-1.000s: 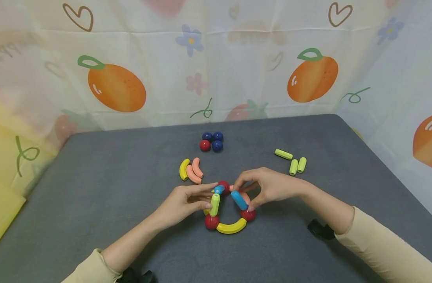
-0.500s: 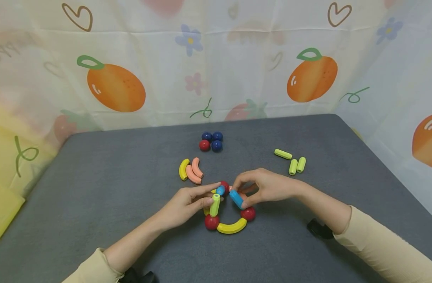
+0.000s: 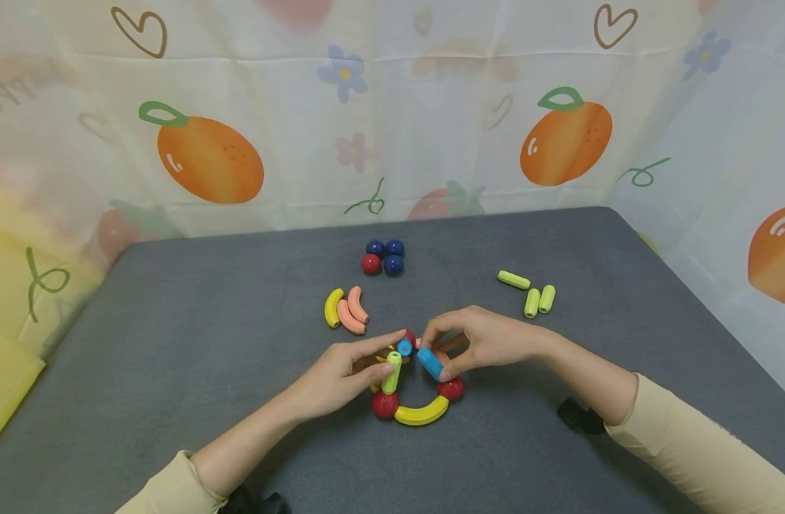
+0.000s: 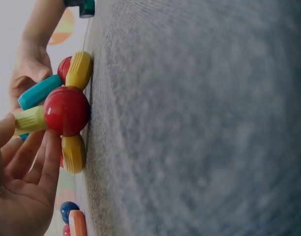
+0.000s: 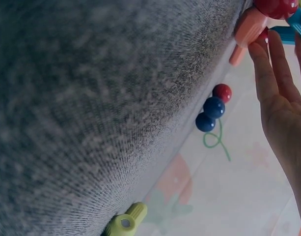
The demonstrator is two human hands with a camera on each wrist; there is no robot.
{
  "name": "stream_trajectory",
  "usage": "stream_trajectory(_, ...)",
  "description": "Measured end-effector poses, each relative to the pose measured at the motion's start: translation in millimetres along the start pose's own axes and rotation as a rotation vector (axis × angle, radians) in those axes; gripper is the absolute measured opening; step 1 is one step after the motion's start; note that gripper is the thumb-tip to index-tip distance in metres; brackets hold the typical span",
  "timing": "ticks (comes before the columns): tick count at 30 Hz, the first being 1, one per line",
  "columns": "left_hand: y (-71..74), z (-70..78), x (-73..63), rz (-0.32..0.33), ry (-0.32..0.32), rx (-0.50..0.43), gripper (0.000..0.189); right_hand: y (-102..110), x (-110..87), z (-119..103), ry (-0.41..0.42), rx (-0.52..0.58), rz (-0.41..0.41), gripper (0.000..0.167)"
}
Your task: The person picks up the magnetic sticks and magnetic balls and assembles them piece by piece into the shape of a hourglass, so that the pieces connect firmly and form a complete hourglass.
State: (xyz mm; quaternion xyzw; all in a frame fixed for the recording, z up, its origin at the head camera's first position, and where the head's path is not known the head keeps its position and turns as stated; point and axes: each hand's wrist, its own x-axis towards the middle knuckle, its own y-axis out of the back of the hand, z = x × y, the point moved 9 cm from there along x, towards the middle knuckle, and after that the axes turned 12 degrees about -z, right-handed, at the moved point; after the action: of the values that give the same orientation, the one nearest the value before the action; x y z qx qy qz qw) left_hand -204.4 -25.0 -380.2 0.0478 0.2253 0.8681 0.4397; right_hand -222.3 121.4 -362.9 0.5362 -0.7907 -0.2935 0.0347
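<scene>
A ring of red balls and curved rods lies on the table. Its front side is a yellow curved rod (image 3: pixel 422 413) between the left red ball (image 3: pixel 385 405) and the right red ball (image 3: pixel 451 389). My left hand (image 3: pixel 337 368) pinches a light green rod (image 4: pixel 30 121) that stands leaning on the left ball, its index finger stretched to a blue rod (image 3: pixel 404 348) at the back red ball (image 3: pixel 409 336). My right hand (image 3: pixel 479 339) pinches another blue rod (image 3: pixel 430 364), tilted leftward from the right ball. Fingers partly hide the ring's far sides.
Behind the ring lie peach curved rods (image 3: pixel 350 318) and a yellow curved rod (image 3: pixel 333 308). Farther back sit several blue balls (image 3: pixel 394 265) with one red ball (image 3: pixel 370 264). Light green rods (image 3: pixel 532 303) lie at the right. A patterned curtain (image 3: pixel 264 93) borders the table (image 3: pixel 225 300).
My left hand has shifted slightly right, leaning the green rod and the back blue rod rightward. My right thumb has moved up off the ball onto its blue rod, which leans farther left.
</scene>
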Motion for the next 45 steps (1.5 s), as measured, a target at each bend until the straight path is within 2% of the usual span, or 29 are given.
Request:
stream_trajectory(5, 1.1, 3.6, -0.2, 0.041, -0.049, -0.038, 0.055, 0.0, -0.1, 0.1, 0.007, 0.005, -0.004, 0.032)
stream_trajectory(10, 1.0, 6.2, -0.4, 0.057, -0.062, -0.051, 0.054, -0.8, 0.6, -0.4, 0.032, 0.004, -0.018, 0.032)
stream_trajectory(17, -0.8, 16.6, 0.4, 0.049, -0.11, 0.064, 0.064, -1.2, 1.4, -1.7, 0.057, -0.007, -0.024, 0.032)
stream_trajectory(23, -3.7, 16.7, 3.0, 0.024, -0.105, 0.068, 0.063, -1.8, 2.1, -1.4, 0.06, -0.006, -0.024, 0.031)
stream_trajectory(40, -7.2, 16.7, 8.0, 0.003, -0.103, 0.044, 0.057, -1.2, 2.8, -2.5, 0.046, -0.001, -0.026, 0.03)
stream_trajectory(45, -8.5, 14.2, 7.1, 0.002, -0.109, 0.001, 0.06, 8.1, 3.6, -2.8, 0.037, 0.017, -0.005, 0.027)
